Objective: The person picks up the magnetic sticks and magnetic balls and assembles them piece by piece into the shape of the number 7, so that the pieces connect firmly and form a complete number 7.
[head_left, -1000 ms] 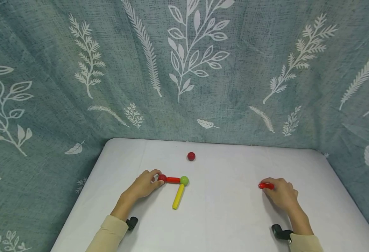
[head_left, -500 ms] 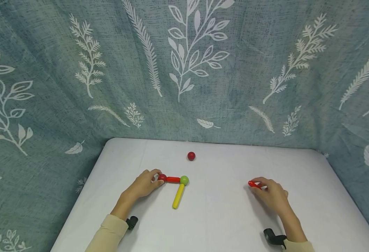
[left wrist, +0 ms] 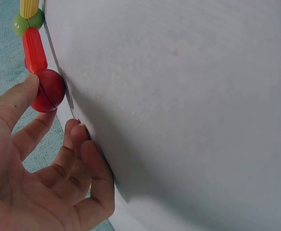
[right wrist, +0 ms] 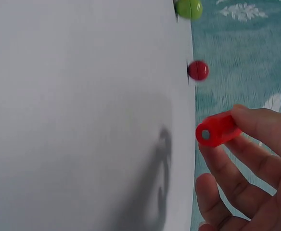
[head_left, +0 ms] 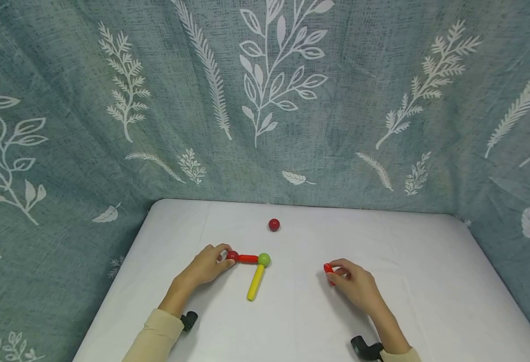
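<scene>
On the white table, my left hand (head_left: pixel 208 265) pinches a red ball (left wrist: pixel 49 90) between thumb and forefinger. That ball joins a short red rod (head_left: pixel 248 259), whose other end meets a green ball (head_left: pixel 263 259). From the green ball a longer yellow rod (head_left: pixel 255 282) runs toward the near edge. My right hand (head_left: pixel 355 284), to the right of this assembly, pinches a second red rod (right wrist: pixel 219 128) by thumb and fingertips, above the table. A metallic end of this rod shows in the right wrist view.
A loose red ball (head_left: pixel 274 224) lies farther back, near the table's far edge. Behind the white tabletop (head_left: pixel 427 281) hangs a green leaf-patterned cloth (head_left: pixel 328 151). Black wrist cameras (head_left: pixel 366 348) are worn on both arms.
My right hand has moved left across the table with the red rod, which has turned from lying sideways to pointing more away from me. The left hand and its assembly have stayed put.
</scene>
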Action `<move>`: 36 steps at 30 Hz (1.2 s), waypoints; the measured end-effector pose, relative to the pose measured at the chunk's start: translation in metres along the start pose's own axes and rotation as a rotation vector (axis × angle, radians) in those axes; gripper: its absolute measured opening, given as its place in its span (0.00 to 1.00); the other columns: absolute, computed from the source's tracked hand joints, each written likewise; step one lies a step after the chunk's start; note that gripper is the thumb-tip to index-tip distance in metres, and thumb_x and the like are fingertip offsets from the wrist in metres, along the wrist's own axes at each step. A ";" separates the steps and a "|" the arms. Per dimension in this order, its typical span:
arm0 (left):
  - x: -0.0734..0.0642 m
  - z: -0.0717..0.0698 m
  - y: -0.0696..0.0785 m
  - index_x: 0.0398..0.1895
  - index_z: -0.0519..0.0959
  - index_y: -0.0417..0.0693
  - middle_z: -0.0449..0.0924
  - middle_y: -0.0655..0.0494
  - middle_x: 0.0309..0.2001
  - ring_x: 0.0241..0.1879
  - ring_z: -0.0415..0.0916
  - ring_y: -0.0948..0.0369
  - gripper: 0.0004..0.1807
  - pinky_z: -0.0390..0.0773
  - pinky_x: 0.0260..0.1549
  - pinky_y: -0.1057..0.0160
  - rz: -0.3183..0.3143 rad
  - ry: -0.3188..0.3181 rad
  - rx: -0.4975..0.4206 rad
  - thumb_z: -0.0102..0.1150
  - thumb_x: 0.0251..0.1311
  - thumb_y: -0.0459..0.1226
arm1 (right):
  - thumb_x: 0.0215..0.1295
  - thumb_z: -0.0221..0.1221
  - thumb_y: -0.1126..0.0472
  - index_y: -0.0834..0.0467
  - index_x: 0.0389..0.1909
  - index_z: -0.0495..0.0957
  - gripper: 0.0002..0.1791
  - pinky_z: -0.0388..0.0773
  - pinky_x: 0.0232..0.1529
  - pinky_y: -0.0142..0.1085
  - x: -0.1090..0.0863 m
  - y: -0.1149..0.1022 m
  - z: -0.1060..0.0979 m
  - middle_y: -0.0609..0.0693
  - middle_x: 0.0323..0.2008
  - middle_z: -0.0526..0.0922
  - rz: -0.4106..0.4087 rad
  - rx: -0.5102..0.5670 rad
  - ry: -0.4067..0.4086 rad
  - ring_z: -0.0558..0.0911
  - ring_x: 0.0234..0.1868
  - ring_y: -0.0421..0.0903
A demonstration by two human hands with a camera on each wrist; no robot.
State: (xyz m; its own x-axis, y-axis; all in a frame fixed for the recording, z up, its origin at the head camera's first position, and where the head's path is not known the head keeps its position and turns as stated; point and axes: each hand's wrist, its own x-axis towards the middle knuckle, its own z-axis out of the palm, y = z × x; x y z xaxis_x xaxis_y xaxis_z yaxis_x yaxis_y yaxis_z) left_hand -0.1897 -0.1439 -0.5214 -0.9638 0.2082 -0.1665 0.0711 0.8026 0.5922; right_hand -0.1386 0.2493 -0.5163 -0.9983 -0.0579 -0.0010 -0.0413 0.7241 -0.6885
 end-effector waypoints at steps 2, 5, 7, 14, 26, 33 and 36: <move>0.000 0.000 -0.001 0.54 0.79 0.56 0.70 0.53 0.35 0.32 0.69 0.56 0.17 0.71 0.29 0.58 0.002 0.001 0.000 0.65 0.65 0.47 | 0.66 0.67 0.53 0.52 0.51 0.82 0.15 0.69 0.30 0.38 0.000 -0.006 0.009 0.43 0.35 0.84 0.012 0.049 -0.017 0.74 0.33 0.44; 0.001 0.001 -0.002 0.54 0.79 0.56 0.70 0.53 0.35 0.32 0.70 0.57 0.17 0.71 0.29 0.58 0.003 0.001 0.000 0.65 0.65 0.47 | 0.65 0.67 0.52 0.51 0.49 0.83 0.14 0.71 0.31 0.37 0.001 -0.015 0.022 0.42 0.34 0.85 0.016 0.116 -0.037 0.75 0.33 0.43; 0.001 0.001 -0.002 0.55 0.79 0.56 0.71 0.53 0.36 0.32 0.70 0.57 0.17 0.71 0.29 0.58 0.003 -0.001 0.000 0.65 0.65 0.47 | 0.65 0.68 0.53 0.51 0.48 0.83 0.13 0.72 0.32 0.37 0.001 -0.020 0.030 0.42 0.34 0.85 0.015 0.161 -0.047 0.78 0.34 0.42; 0.001 0.001 -0.002 0.54 0.79 0.56 0.71 0.53 0.36 0.32 0.70 0.56 0.17 0.71 0.29 0.57 0.000 -0.001 -0.004 0.66 0.65 0.47 | 0.63 0.69 0.55 0.51 0.46 0.83 0.12 0.73 0.34 0.37 0.000 -0.037 0.052 0.41 0.32 0.86 0.024 0.271 -0.055 0.82 0.32 0.40; 0.001 0.000 -0.002 0.53 0.79 0.56 0.71 0.53 0.35 0.32 0.70 0.56 0.16 0.71 0.29 0.58 0.015 0.004 0.001 0.66 0.65 0.47 | 0.63 0.68 0.55 0.54 0.45 0.82 0.12 0.71 0.27 0.33 -0.001 -0.057 0.081 0.42 0.27 0.84 0.021 0.312 -0.096 0.77 0.27 0.42; 0.001 0.000 -0.002 0.54 0.79 0.55 0.71 0.53 0.35 0.32 0.70 0.57 0.16 0.71 0.29 0.58 0.017 0.004 0.003 0.66 0.65 0.47 | 0.63 0.67 0.52 0.58 0.42 0.80 0.15 0.66 0.22 0.32 -0.004 -0.072 0.098 0.45 0.24 0.83 0.006 0.331 -0.154 0.73 0.24 0.41; 0.001 0.000 -0.002 0.54 0.79 0.55 0.71 0.53 0.36 0.32 0.69 0.57 0.17 0.71 0.29 0.57 0.017 -0.001 0.005 0.65 0.65 0.47 | 0.63 0.67 0.51 0.58 0.41 0.80 0.16 0.65 0.21 0.31 -0.008 -0.079 0.108 0.45 0.24 0.83 0.002 0.346 -0.179 0.71 0.22 0.40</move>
State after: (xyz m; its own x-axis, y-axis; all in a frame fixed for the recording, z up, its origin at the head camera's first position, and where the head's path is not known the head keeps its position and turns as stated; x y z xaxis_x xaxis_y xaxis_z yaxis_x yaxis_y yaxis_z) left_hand -0.1909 -0.1452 -0.5225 -0.9623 0.2224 -0.1566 0.0890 0.8015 0.5914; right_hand -0.1226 0.1184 -0.5397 -0.9743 -0.1977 -0.1079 0.0071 0.4518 -0.8921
